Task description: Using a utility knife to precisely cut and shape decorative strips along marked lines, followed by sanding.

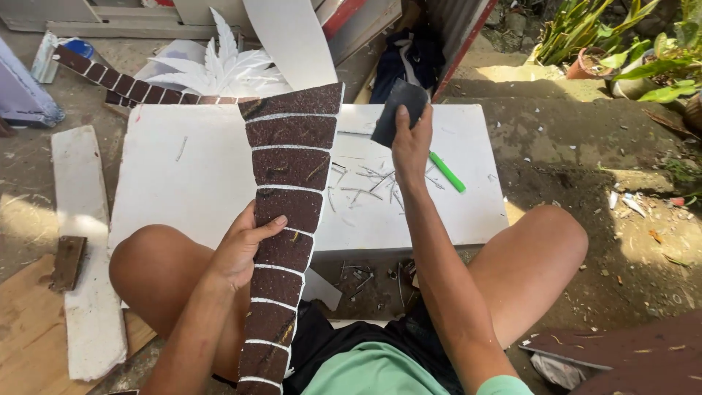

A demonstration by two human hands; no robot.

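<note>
A long tapering foam piece painted dark brown with white bands (pixel 287 190) runs from my lap up onto a white board (pixel 183 168). My left hand (pixel 245 245) grips its left edge about halfway along. My right hand (pixel 411 143) is raised over the white board and is shut on a dark grey square pad (pixel 398 110). A green cutter or marker (pixel 447 172) lies on the board just right of that hand. Thin white foam slivers (pixel 365 186) are scattered on the board between the brown piece and my right arm.
A second banded brown strip (pixel 124 82) and white leaf-shaped foam cutouts (pixel 219 66) lie beyond the board. White foam offcuts (pixel 84 241) and a wooden plank (pixel 29 336) rest at left. Potted plants (pixel 629 44) stand at top right. A brown sheet (pixel 629 358) lies at bottom right.
</note>
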